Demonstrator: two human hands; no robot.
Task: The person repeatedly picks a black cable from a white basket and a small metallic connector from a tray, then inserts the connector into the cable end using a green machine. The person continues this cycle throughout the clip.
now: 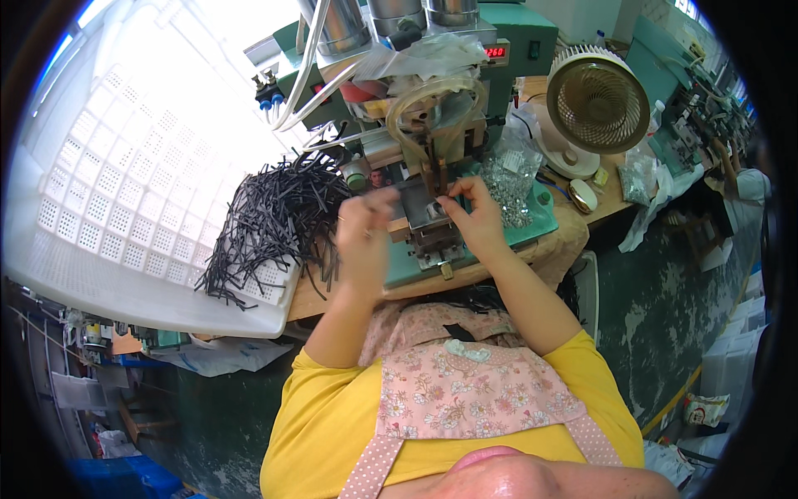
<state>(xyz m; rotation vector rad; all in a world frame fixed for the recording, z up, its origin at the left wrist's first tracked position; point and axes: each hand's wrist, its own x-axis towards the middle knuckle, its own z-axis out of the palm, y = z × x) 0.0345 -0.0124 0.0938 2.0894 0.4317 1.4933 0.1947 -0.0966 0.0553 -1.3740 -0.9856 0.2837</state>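
Observation:
At the front of a bench machine (428,224), my right hand (478,214) has its thumb and forefinger pinched together at the edge of a dark metal plate. Whatever sits between those fingertips is too small to name. My left hand (364,233) is raised left of the plate and smeared by motion, so its fingers do not show clearly. Beside it lies a big heap of thin black strips (278,216). Just beyond my right hand, clear plastic bags hold many small shiny metal pieces (509,187).
A white perforated plastic basket (108,200) stands to the left, under the strips. At the right are a round fan (598,100) and another bag of small parts (638,179). White hoses and metal cylinders rise above the machine. Another person's arm (731,170) shows at far right.

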